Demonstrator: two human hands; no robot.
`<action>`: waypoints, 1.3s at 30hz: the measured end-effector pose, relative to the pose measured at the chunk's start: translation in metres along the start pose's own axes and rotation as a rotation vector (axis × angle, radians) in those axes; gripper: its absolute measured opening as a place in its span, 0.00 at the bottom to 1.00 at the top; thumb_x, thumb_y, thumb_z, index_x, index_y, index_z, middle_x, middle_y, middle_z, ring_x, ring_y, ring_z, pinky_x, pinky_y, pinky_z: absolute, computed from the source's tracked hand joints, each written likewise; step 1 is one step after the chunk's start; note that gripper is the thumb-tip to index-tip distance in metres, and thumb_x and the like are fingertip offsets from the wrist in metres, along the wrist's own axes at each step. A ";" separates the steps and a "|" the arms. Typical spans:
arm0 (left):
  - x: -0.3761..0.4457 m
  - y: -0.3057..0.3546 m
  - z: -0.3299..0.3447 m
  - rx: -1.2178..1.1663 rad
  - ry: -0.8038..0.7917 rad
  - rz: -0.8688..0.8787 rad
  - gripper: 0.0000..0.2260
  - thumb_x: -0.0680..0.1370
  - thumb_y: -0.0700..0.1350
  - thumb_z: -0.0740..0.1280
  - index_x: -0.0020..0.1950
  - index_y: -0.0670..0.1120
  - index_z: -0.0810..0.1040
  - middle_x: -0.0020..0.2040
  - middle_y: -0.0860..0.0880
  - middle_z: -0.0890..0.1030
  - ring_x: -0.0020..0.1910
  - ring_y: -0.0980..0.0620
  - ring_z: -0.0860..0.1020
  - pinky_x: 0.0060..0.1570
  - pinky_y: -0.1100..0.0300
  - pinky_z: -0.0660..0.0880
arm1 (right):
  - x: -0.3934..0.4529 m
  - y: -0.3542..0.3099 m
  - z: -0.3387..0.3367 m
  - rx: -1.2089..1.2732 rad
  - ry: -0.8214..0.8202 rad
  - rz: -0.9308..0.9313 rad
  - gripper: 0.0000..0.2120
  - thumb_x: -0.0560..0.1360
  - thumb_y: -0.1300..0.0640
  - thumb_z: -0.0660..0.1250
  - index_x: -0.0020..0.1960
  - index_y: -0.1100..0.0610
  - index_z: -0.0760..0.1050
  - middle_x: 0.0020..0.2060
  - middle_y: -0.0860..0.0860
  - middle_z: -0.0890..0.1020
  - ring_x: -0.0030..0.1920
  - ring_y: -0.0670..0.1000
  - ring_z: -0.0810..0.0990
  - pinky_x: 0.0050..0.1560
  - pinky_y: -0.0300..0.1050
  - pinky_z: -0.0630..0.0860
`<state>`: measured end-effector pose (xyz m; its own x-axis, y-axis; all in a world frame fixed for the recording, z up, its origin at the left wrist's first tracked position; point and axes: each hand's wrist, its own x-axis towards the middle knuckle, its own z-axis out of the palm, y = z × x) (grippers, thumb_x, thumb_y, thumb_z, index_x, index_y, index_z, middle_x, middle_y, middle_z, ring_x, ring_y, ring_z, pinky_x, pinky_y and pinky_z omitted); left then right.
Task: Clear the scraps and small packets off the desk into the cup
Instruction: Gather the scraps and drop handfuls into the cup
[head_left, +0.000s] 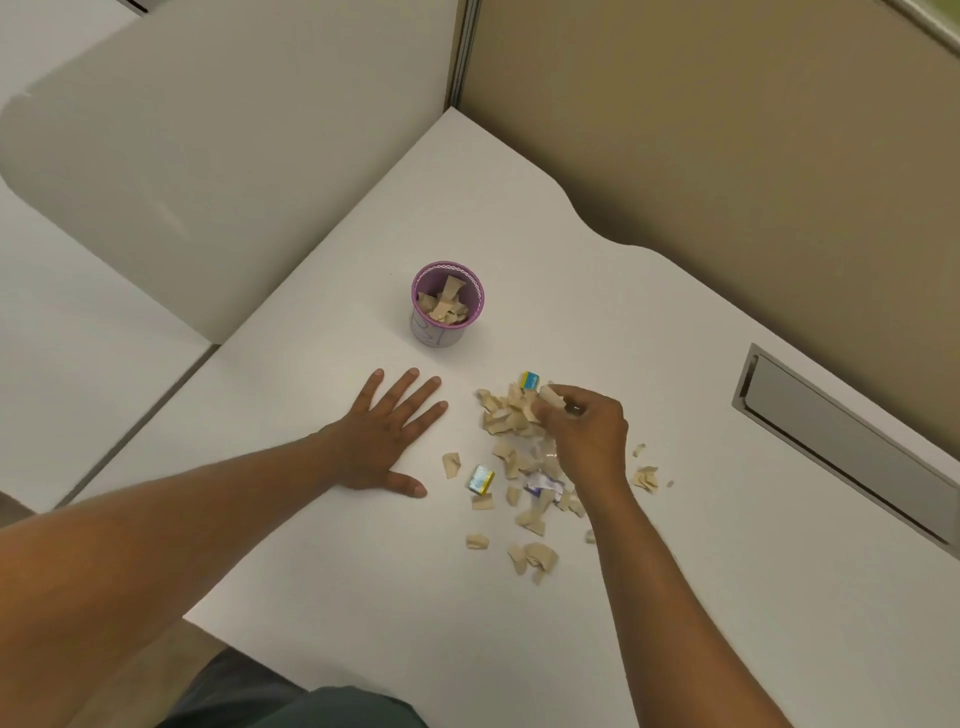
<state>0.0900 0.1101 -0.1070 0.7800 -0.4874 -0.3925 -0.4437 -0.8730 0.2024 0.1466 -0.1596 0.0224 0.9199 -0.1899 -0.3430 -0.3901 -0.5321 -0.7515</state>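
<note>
A purple cup (447, 332) stands upright on the white desk (322, 561) and holds several beige paper scraps. A loose pile of beige scraps (506, 415) spreads over the desk in front of it. One blue and yellow packet (530, 380) lies at the pile's far edge, another (480, 479) at its left side. A crumpled white and purple wrapper (543, 486) sits among the scraps. My right hand (587, 431) hovers over the pile with its fingers pinched on a beige scrap. My left hand (387, 439) rests flat on the desk, fingers spread, left of the pile.
Grey and tan partition walls (727, 130) close off the desk's far corner. A recessed grey cable slot (841, 441) lies in the desk at the right. The desk's front edge runs just above my lap.
</note>
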 end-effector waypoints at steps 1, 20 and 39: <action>0.000 0.000 0.000 -0.001 0.000 0.000 0.53 0.72 0.83 0.45 0.83 0.51 0.30 0.82 0.44 0.26 0.80 0.38 0.26 0.76 0.34 0.29 | 0.001 -0.014 0.004 0.037 -0.012 -0.029 0.10 0.72 0.55 0.77 0.53 0.49 0.86 0.45 0.48 0.87 0.46 0.48 0.85 0.49 0.42 0.80; -0.001 0.003 -0.004 -0.007 -0.041 0.000 0.52 0.74 0.82 0.47 0.82 0.51 0.27 0.81 0.44 0.25 0.80 0.38 0.25 0.77 0.32 0.32 | 0.054 -0.136 0.090 -0.557 -0.312 -0.615 0.16 0.75 0.63 0.70 0.63 0.55 0.81 0.60 0.53 0.83 0.60 0.54 0.81 0.60 0.43 0.75; 0.000 0.000 0.002 0.005 -0.003 0.003 0.53 0.72 0.83 0.44 0.82 0.52 0.28 0.82 0.45 0.26 0.81 0.40 0.27 0.77 0.33 0.32 | 0.048 0.041 0.010 -0.648 -0.317 -0.391 0.18 0.84 0.61 0.57 0.72 0.64 0.70 0.72 0.60 0.71 0.74 0.61 0.67 0.75 0.57 0.64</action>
<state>0.0897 0.1101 -0.1087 0.7774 -0.4902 -0.3942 -0.4484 -0.8713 0.1994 0.1738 -0.1820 -0.0308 0.8920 0.2984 -0.3396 0.1461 -0.9011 -0.4083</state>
